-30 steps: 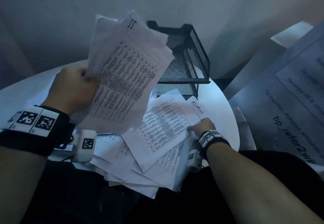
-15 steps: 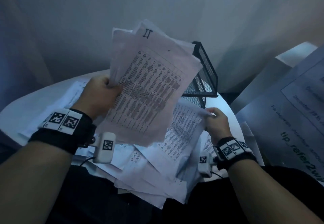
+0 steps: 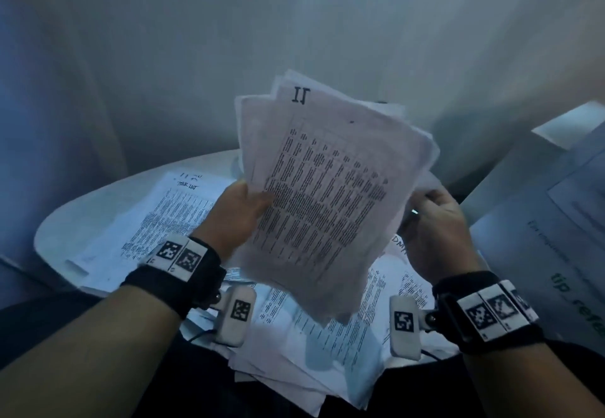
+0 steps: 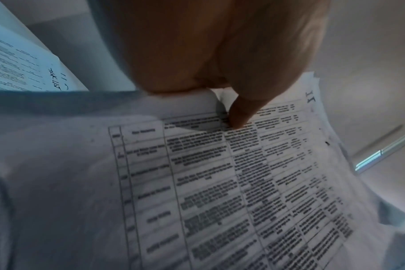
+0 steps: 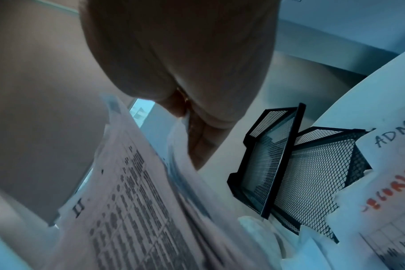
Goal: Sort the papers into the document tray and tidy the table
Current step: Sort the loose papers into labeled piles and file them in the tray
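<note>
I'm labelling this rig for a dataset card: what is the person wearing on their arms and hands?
Both forearms are bare, with no sleeves. Each wrist carries a black strap topped by white tiles printed with black square codes: left strap, right strap. A small white camera pod with its own code tag hangs under each wrist, with a thin dark cable. The right hand shows a ring.

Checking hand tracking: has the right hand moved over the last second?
Yes. The right hand has lifted off the pile on the table and now grips the right edge of the held sheaf.
</note>
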`<state>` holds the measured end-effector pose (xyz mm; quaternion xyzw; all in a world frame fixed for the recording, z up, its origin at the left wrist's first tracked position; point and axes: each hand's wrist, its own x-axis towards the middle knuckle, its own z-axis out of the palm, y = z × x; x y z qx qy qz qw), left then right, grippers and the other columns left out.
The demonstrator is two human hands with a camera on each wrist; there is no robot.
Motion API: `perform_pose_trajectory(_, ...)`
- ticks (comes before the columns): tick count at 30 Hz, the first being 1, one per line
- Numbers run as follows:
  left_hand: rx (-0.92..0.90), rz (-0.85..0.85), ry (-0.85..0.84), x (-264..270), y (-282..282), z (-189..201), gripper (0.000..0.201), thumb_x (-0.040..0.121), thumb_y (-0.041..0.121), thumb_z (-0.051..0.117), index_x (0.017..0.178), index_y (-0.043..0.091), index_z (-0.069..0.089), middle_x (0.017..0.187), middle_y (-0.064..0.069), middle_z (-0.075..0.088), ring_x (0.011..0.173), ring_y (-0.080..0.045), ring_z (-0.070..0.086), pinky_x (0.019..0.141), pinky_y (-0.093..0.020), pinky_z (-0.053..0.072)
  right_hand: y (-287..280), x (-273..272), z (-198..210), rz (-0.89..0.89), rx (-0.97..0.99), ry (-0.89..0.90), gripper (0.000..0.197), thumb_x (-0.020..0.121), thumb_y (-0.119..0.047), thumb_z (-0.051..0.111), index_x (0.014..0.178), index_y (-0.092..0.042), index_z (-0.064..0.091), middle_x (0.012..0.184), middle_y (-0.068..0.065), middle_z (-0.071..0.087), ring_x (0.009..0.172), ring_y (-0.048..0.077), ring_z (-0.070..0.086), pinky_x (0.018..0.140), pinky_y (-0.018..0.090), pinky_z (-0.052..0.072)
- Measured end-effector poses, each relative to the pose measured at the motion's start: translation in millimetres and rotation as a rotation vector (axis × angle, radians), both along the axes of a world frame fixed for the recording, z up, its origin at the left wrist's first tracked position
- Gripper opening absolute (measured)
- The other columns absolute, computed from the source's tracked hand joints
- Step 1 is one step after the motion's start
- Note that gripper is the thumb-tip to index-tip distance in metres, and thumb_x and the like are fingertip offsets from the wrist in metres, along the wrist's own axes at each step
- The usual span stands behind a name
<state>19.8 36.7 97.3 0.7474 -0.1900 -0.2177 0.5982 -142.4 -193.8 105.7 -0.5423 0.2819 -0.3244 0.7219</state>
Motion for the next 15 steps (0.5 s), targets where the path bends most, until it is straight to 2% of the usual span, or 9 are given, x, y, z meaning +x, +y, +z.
perform_pose_trajectory(1, 0.008, 0.029, -0.023, -1, -1, -1, 0.019, 0.098, 0.025, 0.06, 0.111, 0.017, 0.072, 0.106, -0.01, 0.079, 0.102, -0.038, 0.073, 0.093, -0.062, 0.058, 2, 0, 1, 0.004, -0.011, -0.01, 0.017, 0.103, 0.004, 0.042, 0.1, 0.002, 0.058, 0.074, 0.018, 0.06, 0.059, 0.022, 0.058, 0.058, 0.031, 0.052)
perform_pose_trajectory(3, -0.01, 0.11, -0.059, -3, -3, -3, 0.023, 0.094, 0.031, 0.062, 0.112, 0.02, 0.07, 0.105, -0.005, 0.078, 0.099, -0.032, 0.074, 0.092, -0.059, 0.059, 7, -1, -1, -0.016, -0.088, 0.029, 0.017, 0.108, -0.015, 0.047, 0.099, -0.012, 0.061, 0.07, -0.008, 0.072, 0.061, 0.005, 0.068, 0.064, 0.029, 0.054)
perform_pose_trajectory(4, -0.038, 0.153, -0.075, -4, -4, -3, 0.022, 0.094, 0.03, 0.064, 0.113, 0.021, 0.068, 0.106, -0.003, 0.077, 0.1, -0.027, 0.074, 0.092, -0.057, 0.06, 12, 0, -1, 0.031, -0.107, 0.034, 0.018, 0.107, -0.025, 0.051, 0.105, -0.012, 0.063, 0.084, -0.008, 0.078, 0.075, 0.008, 0.073, 0.073, 0.035, 0.057)
perform_pose_trajectory(6, -0.101, 0.221, -0.096, -6, -6, -5, 0.021, 0.092, 0.027, 0.067, 0.113, 0.025, 0.065, 0.107, -0.001, 0.077, 0.102, -0.024, 0.074, 0.089, -0.053, 0.061, 26, 3, -5, 0.126, -0.096, 0.035, 0.042, 0.103, -0.042, 0.053, 0.131, -0.01, 0.058, 0.119, 0.01, 0.074, 0.108, 0.028, 0.072, 0.089, 0.053, 0.057)
perform_pose_trajectory(9, -0.15, 0.276, -0.138, -8, -9, -6, 0.024, 0.095, 0.016, 0.069, 0.117, 0.025, 0.063, 0.104, 0.003, 0.076, 0.095, -0.011, 0.074, 0.08, -0.028, 0.06, 51, 5, -9, 0.126, -0.13, -0.044, 0.051, 0.105, -0.054, 0.047, 0.137, -0.016, 0.057, 0.123, 0.017, 0.067, 0.117, 0.033, 0.064, 0.101, 0.058, 0.053)
perform_pose_trajectory(11, -0.135, 0.302, -0.206, -8, -10, -8, 0.026, 0.095, 0.012, 0.07, 0.12, 0.016, 0.064, 0.103, 0.002, 0.076, 0.091, -0.008, 0.074, 0.073, -0.016, 0.057, 63, 2, -15, 0.099, -0.089, -0.109, 0.057, 0.091, -0.063, 0.062, 0.131, -0.022, 0.065, 0.114, 0.007, 0.07, 0.114, 0.025, 0.063, 0.102, 0.045, 0.053)
perform_pose_trajectory(12, -0.128, 0.314, -0.225, -8, -10, -10, 0.024, 0.095, 0.01, 0.07, 0.119, 0.01, 0.066, 0.102, -0.002, 0.077, 0.09, -0.012, 0.074, 0.071, -0.017, 0.057, 66, 2, -24, 0.073, -0.054, -0.118, 0.067, 0.085, -0.06, 0.068, 0.136, -0.016, 0.062, 0.112, 0.005, 0.068, 0.113, 0.02, 0.06, 0.099, 0.04, 0.051)
perform_pose_trajectory(14, -0.108, 0.329, -0.219, -9, -10, -14, 0.017, 0.095, 0.006, 0.068, 0.111, 0.002, 0.07, 0.097, -0.014, 0.077, 0.081, -0.021, 0.073, 0.069, -0.029, 0.059, 75, -2, -35, 0.056, -0.068, -0.001, 0.099, 0.081, -0.065, 0.067, 0.149, 0.003, 0.04, 0.117, 0.005, 0.059, 0.113, 0.009, 0.056, 0.097, 0.031, 0.046)
perform_pose_trajectory(15, -0.087, 0.334, -0.207, -9, -10, -16, 0.014, 0.094, 0.003, 0.066, 0.107, -0.001, 0.069, 0.095, -0.022, 0.075, 0.076, -0.022, 0.069, 0.066, -0.037, 0.058, 78, -3, -38, 0.048, -0.126, 0.025, 0.096, 0.085, -0.061, 0.066, 0.147, 0.005, 0.037, 0.119, 0.008, 0.058, 0.112, 0.004, 0.058, 0.099, 0.028, 0.047)
